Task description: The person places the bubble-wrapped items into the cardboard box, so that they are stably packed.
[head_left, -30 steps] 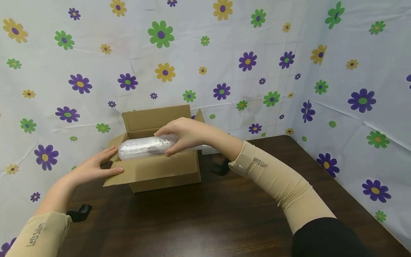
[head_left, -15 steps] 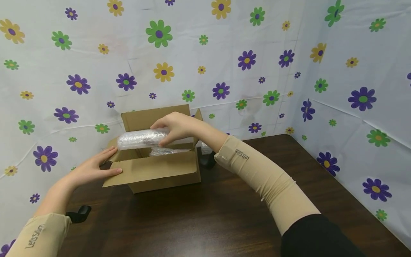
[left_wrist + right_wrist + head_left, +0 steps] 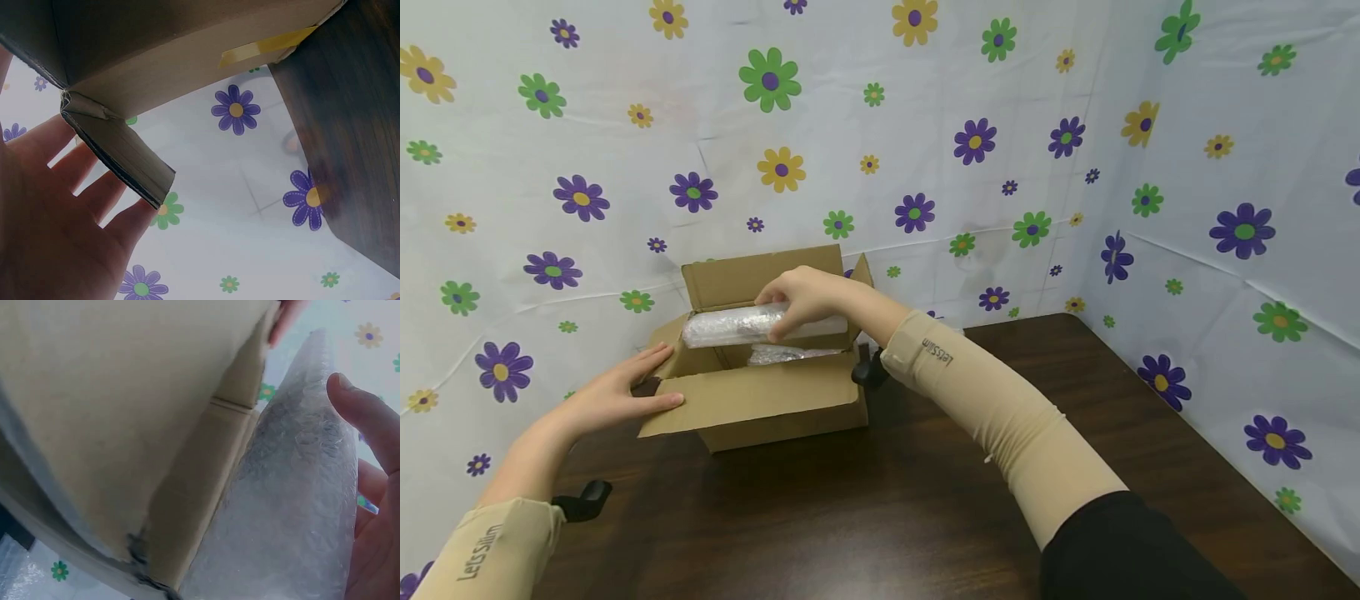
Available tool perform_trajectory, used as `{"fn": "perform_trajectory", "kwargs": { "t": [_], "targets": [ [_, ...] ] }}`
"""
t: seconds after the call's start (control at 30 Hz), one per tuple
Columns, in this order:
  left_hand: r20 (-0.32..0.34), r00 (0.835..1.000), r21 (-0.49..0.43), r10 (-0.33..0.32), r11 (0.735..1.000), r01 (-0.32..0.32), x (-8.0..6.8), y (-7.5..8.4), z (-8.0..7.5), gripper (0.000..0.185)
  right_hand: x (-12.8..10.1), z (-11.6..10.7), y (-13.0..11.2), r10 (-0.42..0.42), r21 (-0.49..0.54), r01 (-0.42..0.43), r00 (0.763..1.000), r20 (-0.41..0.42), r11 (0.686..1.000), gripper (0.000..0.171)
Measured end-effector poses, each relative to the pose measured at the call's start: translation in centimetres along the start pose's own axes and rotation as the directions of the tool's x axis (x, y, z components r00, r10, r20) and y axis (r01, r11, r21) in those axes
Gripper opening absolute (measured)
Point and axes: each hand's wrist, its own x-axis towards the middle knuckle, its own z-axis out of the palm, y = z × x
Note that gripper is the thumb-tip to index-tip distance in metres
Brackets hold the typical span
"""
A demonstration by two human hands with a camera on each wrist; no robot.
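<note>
An open cardboard box (image 3: 786, 427) stands on the dark wooden table with its flaps spread. My right hand (image 3: 811, 293) grips a long bubble-wrapped package (image 3: 722, 328), held lengthwise over the box opening; its right end is partly hidden by the hand. In the right wrist view the thumb and fingers lie on either side of the clear wrap (image 3: 287, 481). My left hand (image 3: 613, 398) rests at the box's left corner, thumb on the front flap (image 3: 737, 398). Its straight fingers touch the side flap (image 3: 125, 153) in the left wrist view. Another bubble-wrapped item (image 3: 775, 355) lies inside the box.
Behind the box hangs a white cloth (image 3: 865, 125) with printed flowers. The table (image 3: 925, 483) extends to the front and right. More clear plastic wrap (image 3: 867, 340) shows past the box's right side. A black wrist mount (image 3: 869, 368) sits under the right forearm.
My right hand has lifted the bubble-wrapped package up and back from the front flap, then shifted it slightly right, exposing the item inside the box. The left hand has stayed in place.
</note>
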Motion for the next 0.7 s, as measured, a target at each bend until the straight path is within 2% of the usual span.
{"fn": "perform_trajectory", "kwargs": {
  "t": [0.23,0.7],
  "targets": [
    [0.003,1.0,-0.001,-0.001,1.0,0.001,0.0,-0.1,0.0,0.089,0.8,1.2,0.6,0.016,0.028,-0.018,0.999,0.047,0.999,0.059],
    [-0.002,1.0,0.02,0.0,1.0,0.0,0.2,-0.1,0.2,0.09,1.3,2.4,0.9,0.041,0.048,-0.046,0.996,0.084,0.998,0.057]
  ]
}}
